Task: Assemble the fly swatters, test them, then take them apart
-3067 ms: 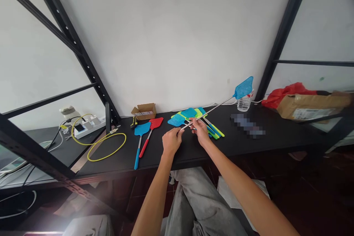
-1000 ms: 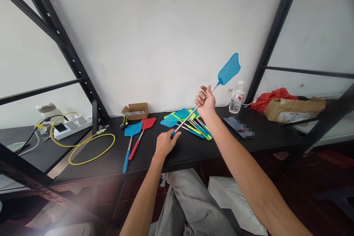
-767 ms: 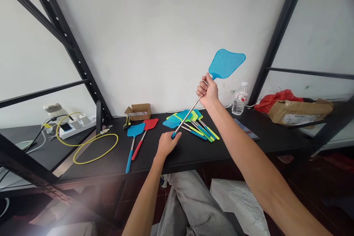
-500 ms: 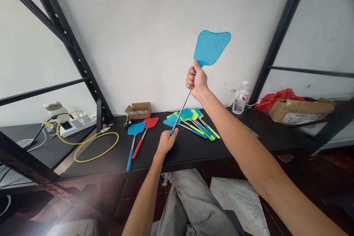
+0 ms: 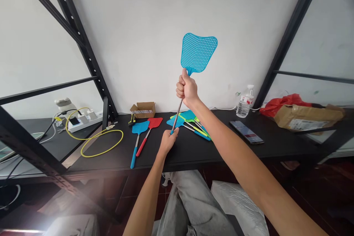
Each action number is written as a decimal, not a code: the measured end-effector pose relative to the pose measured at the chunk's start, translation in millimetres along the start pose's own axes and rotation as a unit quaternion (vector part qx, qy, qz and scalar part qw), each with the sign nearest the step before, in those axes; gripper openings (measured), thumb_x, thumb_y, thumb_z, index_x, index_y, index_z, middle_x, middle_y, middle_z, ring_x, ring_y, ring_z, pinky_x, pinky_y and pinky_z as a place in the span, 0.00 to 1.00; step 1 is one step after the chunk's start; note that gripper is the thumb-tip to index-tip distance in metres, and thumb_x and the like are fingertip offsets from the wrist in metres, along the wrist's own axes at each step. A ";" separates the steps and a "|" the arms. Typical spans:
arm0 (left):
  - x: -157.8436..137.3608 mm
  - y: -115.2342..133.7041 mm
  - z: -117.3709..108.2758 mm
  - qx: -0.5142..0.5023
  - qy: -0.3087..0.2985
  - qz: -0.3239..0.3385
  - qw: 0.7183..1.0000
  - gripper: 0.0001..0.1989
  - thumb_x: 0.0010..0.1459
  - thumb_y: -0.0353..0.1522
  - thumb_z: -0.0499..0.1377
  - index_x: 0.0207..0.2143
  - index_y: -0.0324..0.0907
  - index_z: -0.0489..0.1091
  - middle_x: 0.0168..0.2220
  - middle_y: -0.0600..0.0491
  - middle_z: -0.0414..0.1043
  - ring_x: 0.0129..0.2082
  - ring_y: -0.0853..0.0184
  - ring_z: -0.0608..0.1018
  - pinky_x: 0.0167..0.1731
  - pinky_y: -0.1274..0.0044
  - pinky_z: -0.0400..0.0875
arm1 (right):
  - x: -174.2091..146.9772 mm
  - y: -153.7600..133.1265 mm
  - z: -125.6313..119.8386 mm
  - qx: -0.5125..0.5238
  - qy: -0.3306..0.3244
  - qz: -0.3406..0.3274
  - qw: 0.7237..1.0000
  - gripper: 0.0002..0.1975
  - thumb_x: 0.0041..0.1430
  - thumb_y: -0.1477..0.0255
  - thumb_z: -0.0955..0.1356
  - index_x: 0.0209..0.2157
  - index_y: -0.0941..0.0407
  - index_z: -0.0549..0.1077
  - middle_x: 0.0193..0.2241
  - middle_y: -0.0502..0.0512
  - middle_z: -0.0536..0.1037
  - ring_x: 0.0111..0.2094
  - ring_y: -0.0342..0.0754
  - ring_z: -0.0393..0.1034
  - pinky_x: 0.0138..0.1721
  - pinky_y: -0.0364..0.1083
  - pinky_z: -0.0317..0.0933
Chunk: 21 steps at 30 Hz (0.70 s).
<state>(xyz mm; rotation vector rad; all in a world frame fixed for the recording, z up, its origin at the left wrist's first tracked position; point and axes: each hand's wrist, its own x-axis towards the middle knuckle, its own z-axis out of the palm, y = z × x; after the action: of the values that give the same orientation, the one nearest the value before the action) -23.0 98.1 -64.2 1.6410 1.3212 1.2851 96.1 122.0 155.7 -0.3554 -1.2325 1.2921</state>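
Both my hands hold one blue fly swatter (image 5: 198,52), tilted with its perforated head up against the white wall. My left hand (image 5: 169,141) is closed round its blue handle, most of which is hidden in the fist. Higher up, my right hand (image 5: 187,88) grips the metal rod just below the head, thumb pointing up. On the black shelf, left of my left hand, lie another blue swatter (image 5: 140,127) and a red swatter (image 5: 155,122). Behind the held rod is a fanned pile of blue and green swatters (image 5: 177,121), partly covered by my right forearm.
A small open cardboard box (image 5: 143,110) stands by the wall. Left are a looped yellow cable (image 5: 103,152) and a power strip (image 5: 87,119). To the right are a phone (image 5: 246,132), a water bottle (image 5: 245,103) and a carton (image 5: 306,116) with red plastic. Black metal posts frame the shelf.
The held swatter's head and my right hand have moved left and slightly down, so the rod stands more upright. The phone now shows beside my right forearm. Both hands keep their grip.
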 end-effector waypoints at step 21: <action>0.2 0.3 0.4 -0.026 0.011 -0.008 1.000 0.27 0.58 0.51 0.52 0.16 0.43 0.51 0.14 0.60 0.47 0.15 0.76 0.51 0.18 0.79 0.47 | -37.2 89.6 -1.4 -0.027 -0.023 0.035 0.999 0.32 0.53 0.41 0.64 0.20 0.52 0.48 0.12 0.39 0.46 0.13 0.36 0.39 0.14 0.40 0.36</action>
<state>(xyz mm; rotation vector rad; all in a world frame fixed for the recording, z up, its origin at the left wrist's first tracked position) -22.6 98.3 -64.0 1.5824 1.3015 1.3194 57.9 119.8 66.5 -0.4120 -1.3063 1.3347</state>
